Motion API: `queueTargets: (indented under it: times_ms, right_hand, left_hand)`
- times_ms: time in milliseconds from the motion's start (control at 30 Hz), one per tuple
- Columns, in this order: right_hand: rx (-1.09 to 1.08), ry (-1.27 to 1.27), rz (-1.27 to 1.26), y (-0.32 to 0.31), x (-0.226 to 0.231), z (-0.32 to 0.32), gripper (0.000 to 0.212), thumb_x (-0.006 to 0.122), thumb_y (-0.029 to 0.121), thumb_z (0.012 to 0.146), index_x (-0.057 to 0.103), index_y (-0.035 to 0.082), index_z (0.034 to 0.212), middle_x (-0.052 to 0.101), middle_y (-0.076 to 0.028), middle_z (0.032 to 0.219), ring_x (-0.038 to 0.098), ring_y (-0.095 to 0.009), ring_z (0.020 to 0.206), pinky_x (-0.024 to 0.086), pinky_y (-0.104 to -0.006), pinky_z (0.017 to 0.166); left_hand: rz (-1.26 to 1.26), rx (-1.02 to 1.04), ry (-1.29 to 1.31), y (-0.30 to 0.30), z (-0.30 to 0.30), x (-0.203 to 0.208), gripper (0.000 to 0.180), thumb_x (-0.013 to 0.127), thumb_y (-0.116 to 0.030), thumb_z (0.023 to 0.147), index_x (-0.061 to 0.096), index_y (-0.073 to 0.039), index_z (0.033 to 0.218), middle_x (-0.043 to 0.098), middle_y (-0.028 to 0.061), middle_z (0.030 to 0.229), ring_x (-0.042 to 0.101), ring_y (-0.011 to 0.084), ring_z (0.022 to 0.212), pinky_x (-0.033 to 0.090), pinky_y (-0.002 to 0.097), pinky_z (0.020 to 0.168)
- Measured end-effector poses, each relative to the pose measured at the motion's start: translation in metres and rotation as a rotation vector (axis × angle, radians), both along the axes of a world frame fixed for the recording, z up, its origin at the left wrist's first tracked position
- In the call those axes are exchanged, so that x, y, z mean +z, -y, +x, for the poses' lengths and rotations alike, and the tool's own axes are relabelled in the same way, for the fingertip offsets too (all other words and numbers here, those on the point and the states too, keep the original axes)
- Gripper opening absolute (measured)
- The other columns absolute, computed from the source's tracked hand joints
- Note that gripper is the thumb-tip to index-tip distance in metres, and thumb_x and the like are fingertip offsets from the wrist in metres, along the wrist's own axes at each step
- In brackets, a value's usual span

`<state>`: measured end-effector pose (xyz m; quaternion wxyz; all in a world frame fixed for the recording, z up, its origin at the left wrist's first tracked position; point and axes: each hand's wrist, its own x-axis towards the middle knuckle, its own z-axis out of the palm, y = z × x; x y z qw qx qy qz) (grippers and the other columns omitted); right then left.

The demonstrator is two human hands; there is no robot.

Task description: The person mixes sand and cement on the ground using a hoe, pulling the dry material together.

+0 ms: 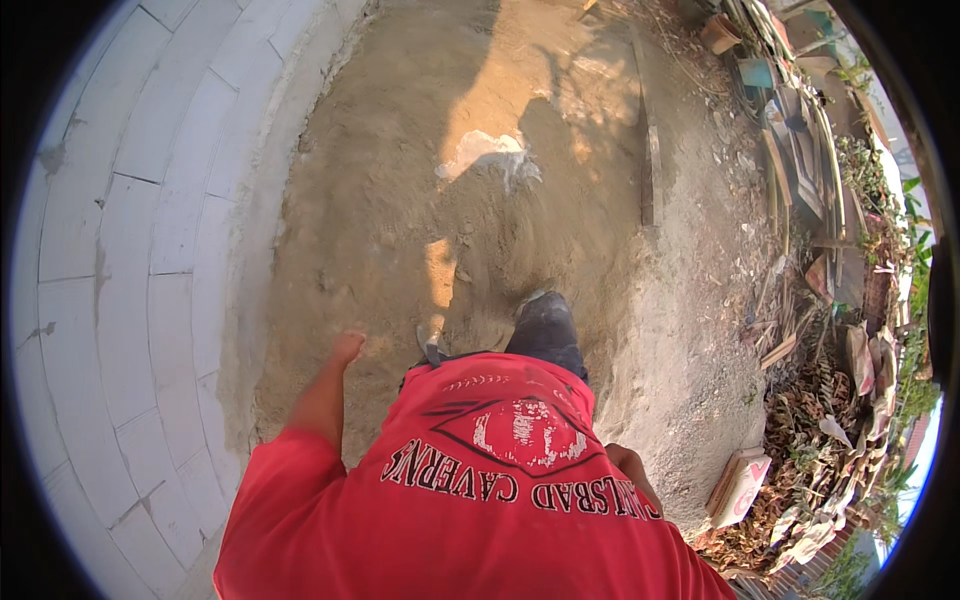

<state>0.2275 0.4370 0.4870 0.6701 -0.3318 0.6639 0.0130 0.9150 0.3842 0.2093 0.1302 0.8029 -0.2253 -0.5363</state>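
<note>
My left hand [348, 347] hangs beside my body, above the brown sandy ground [340, 240]. Its fingers look curled in, and nothing shows in them. On my right only a bent piece of arm [632, 472] appears past the red shirt [480, 520]; the hand itself is hidden. One dark trouser leg [550, 330] reaches forward, with a greyish shoe tip at its end. A whitish powdery patch [488, 155] lies on the ground ahead, partly in shadow.
A pale block wall [130, 270] runs along the left. Ahead to the right, a long board [648, 150] edges the sand. Scrap wood [800, 150], dry leaves [800, 470] and a whitish block-shaped object [740, 490] line the right side. A reddish pot [720, 34] stands farther off.
</note>
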Motion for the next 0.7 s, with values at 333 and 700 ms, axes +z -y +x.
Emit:
queueTargets:
  times_ms: [333,700]
  right_hand:
    - [0.127,-0.337,0.368,0.126,-0.147,-0.162,0.035,0.060,0.026,0.094,0.067,-0.008,0.095,0.068,-0.014,0.075,0.067,-0.026,0.063,0.052,-0.0404,0.057]
    - [-0.163,-0.362,-0.062,0.162,-0.324,-0.267,0.036,0.057,0.021,0.087,0.061,-0.013,0.078,0.063,-0.024,0.063,0.067,-0.035,0.054,0.052,-0.0479,0.048]
  left_hand:
    - [0.431,0.349,-0.055,0.035,-0.128,0.042,0.013,0.061,-0.020,0.092,0.063,-0.007,0.093,0.067,0.0067,0.090,0.063,0.0196,0.070,0.053,0.0329,0.058]
    - [-0.276,-0.472,-0.140,0.421,-0.432,0.226,0.032,0.061,-0.027,0.097,0.065,-0.001,0.117,0.071,0.0071,0.100,0.066,0.0131,0.093,0.050,0.0262,0.080]
